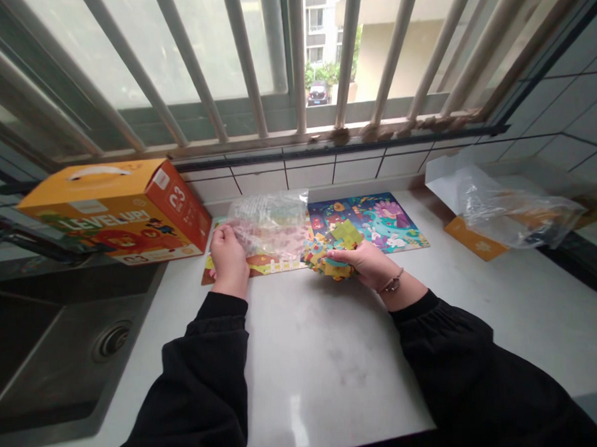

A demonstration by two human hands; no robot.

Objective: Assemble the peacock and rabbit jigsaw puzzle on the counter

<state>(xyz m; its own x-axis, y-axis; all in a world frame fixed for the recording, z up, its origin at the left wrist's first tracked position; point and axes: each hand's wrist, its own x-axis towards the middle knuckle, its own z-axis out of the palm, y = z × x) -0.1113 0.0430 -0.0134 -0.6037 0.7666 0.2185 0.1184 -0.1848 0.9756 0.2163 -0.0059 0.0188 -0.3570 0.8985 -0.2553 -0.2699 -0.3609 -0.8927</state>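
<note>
My left hand (227,257) is closed on the lower edge of a clear plastic bag (271,228) that lies over a yellow puzzle board (261,265). A handful of loose coloured puzzle pieces (330,252) sits in my right hand (363,260), whose fingers curl round them just above the counter. A bracelet shows on that wrist. Behind the pieces a blue picture puzzle board (378,222) lies flat against the tiled wall.
An orange puzzle box (117,209) with a white handle stands at the back left, beside a steel sink (59,349) with a drain. At the right lies another clear bag (508,209) over an orange card. A barred window runs along the back.
</note>
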